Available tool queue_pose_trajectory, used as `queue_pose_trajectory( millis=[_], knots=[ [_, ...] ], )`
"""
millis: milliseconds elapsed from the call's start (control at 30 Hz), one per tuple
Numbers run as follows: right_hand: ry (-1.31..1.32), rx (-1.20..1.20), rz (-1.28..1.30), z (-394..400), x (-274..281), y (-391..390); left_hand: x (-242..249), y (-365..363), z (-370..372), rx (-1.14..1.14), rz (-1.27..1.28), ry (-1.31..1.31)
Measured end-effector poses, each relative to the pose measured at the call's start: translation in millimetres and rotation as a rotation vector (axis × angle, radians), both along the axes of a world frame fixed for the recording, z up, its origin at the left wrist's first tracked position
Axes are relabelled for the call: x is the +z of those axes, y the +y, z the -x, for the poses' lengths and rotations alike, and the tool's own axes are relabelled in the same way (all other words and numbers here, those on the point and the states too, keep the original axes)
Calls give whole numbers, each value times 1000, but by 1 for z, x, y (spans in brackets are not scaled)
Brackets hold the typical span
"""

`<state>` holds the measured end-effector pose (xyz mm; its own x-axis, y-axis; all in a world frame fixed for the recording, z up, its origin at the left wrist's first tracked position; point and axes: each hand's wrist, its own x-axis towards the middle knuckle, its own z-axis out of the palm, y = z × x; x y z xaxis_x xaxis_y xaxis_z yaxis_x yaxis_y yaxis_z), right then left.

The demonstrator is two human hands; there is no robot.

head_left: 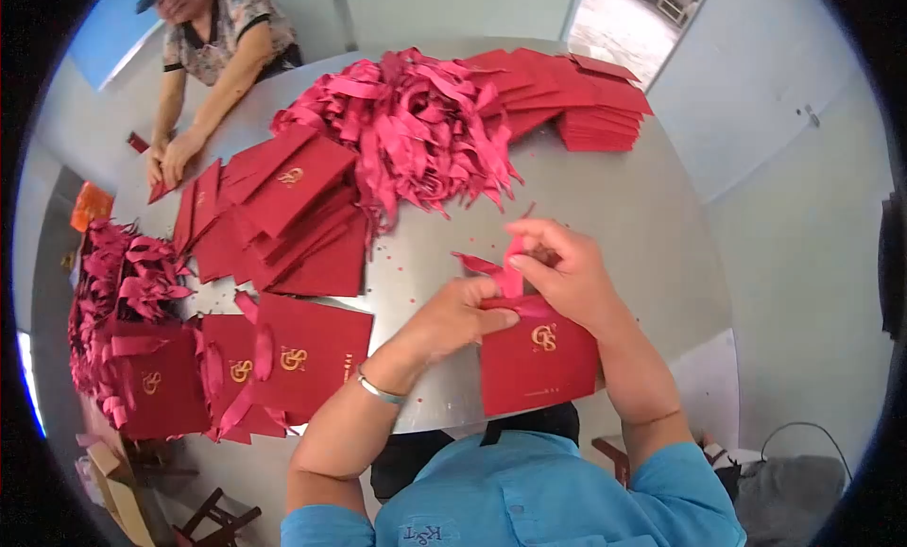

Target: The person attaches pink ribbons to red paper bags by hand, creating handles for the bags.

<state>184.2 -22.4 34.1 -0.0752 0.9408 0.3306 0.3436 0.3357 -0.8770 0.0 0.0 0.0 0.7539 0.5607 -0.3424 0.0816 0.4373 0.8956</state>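
A dark red paper gift bag [539,372] with a gold emblem lies at the table's front edge before me. At its top left, my left hand [458,316] is closed on the bag's upper edge, thumb across the front; some fingertips are hidden. My right hand [565,268] pinches a pink ribbon [513,278] between thumb and fingers, pulled up above the bag's opening. More of the ribbon lies along the top edge under both hands.
A heap of pink ribbons [416,131] covers the table's far middle. Flat red bags [600,117] are stacked behind it to the right, with more red bags [298,202] at left. Finished-looking ribboned bags [312,358] lie front left. Across the table, a co-worker's hands [175,160] touch a red piece.
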Motion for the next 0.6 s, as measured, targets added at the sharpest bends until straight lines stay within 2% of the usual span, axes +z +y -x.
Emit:
queue_pose_trajectory(
  millis=[100, 167, 200, 333, 467, 500, 567, 600],
  knots=[
    [-92, 3, 35, -7, 18, -7, -1, -5, -11, 42, -78, -154],
    [-152, -34, -6, 0, 18, -7, 13, -3, -3, -55, -47, -165],
    [-131, -13, -13, 3, 18, -9, 29, -7, 1, -28, 1, -180],
    [-237, 31, -55, 8, 12, -7, 16, -6, -2, 48, -240, -86],
    [-337, 18, -87, 6, 0, -5, 7, -2, 0, 10, -306, 54],
    [-335, 23, -88, 9, 3, -4, 3, -2, -2, 15, -306, 56],
    [-118, -88, -66, 14, 10, -5, -10, -3, -9, 138, -322, -92],
    [-125, -104, -57, 12, 6, -3, -9, -4, -9, 123, -313, -100]
  ],
)
